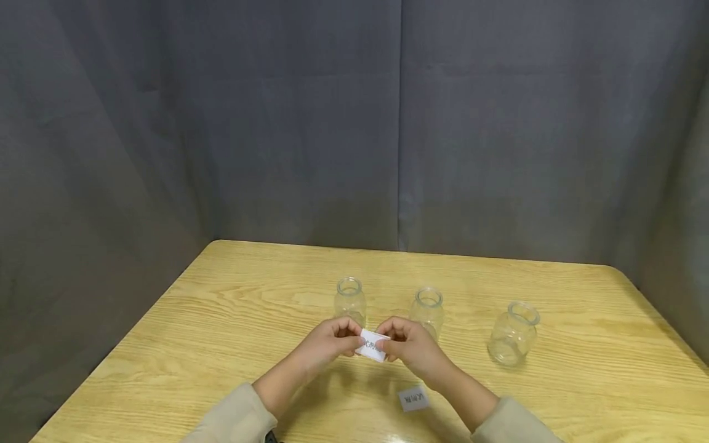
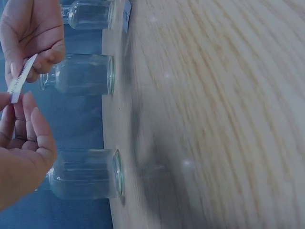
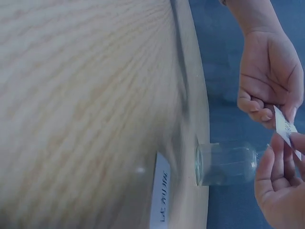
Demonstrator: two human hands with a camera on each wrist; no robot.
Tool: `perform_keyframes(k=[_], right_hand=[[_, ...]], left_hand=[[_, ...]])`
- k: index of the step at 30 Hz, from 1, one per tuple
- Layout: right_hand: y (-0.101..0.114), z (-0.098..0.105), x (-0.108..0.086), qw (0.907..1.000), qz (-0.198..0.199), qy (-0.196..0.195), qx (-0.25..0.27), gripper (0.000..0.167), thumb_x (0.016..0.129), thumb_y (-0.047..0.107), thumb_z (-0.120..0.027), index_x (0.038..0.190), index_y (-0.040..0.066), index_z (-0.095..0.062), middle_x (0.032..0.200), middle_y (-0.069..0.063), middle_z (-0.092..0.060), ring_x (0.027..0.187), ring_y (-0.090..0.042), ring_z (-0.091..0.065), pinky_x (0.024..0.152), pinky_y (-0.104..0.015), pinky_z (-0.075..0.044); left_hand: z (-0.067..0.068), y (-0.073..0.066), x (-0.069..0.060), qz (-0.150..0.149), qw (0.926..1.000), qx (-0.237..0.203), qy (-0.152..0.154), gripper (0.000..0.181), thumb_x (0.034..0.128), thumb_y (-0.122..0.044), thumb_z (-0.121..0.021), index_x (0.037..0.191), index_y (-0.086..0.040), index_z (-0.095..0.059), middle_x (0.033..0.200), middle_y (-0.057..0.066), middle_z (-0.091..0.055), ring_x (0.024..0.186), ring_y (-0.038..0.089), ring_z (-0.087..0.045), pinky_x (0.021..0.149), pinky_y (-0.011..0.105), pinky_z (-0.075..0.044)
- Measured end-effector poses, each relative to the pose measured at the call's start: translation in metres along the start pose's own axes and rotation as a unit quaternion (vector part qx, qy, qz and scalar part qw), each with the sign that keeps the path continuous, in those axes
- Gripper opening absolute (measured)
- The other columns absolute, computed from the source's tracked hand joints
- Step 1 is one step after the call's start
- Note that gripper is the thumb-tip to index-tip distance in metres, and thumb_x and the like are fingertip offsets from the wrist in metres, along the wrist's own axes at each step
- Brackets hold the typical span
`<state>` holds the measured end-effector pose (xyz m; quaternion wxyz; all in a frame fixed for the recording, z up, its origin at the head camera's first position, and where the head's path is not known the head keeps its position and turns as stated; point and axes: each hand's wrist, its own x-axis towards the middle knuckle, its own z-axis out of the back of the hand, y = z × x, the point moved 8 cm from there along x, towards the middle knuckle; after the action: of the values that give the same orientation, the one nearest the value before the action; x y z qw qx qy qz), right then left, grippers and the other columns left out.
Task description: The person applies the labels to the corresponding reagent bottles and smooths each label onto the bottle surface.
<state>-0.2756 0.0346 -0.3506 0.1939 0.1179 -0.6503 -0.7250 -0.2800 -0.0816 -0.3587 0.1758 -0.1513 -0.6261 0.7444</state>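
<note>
A small white label with dark printed characters (image 1: 372, 345) is held above the table between both hands. The left hand (image 1: 327, 344) pinches its left edge between thumb and fingers, and the right hand (image 1: 412, 347) pinches its right edge. In the left wrist view the label (image 2: 21, 80) appears nearly edge-on, a hand at each end. The right wrist view shows the label (image 3: 284, 128) tilted between the fingertips. A second printed label (image 1: 413, 399) lies on the table below the right hand.
Three open glass jars stand on the wooden table (image 1: 266, 277): one behind the left hand (image 1: 350, 301), one behind the right hand (image 1: 428, 311) and one farther right (image 1: 512, 335). Grey cloth (image 1: 299, 123) hangs behind the table and at its sides.
</note>
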Motion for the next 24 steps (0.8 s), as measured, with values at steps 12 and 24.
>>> perform_keyframes(k=[12, 24], right_hand=[[-0.0016, -0.0037, -0.0030, 0.9995, -0.006, -0.005, 0.029, 0.017, 0.080, 0.002, -0.055, 0.090, -0.009, -0.046, 0.075, -0.005, -0.053, 0.069, -0.016, -0.052, 0.063, -0.026, -0.045], [0.0002, -0.0052, -0.0083, 0.9990, 0.003, 0.038, 0.025, 0.032, 0.082, 0.001, -0.054, 0.109, -0.011, -0.042, 0.079, -0.008, -0.052, 0.071, -0.018, -0.053, 0.066, -0.029, -0.047]], left_hand=[[-0.0018, -0.0010, -0.0029, 0.007, 0.9996, -0.014, 0.022, 0.015, 0.0820, -0.011, -0.055, 0.087, 0.003, -0.052, 0.079, 0.003, -0.055, 0.076, 0.014, -0.053, 0.073, 0.033, -0.043], [-0.0045, -0.0002, -0.0020, 0.006, 0.9975, -0.013, 0.069, 0.020, 0.0857, -0.011, -0.050, 0.092, 0.008, -0.053, 0.078, 0.004, -0.057, 0.075, 0.016, -0.055, 0.073, 0.030, -0.044]])
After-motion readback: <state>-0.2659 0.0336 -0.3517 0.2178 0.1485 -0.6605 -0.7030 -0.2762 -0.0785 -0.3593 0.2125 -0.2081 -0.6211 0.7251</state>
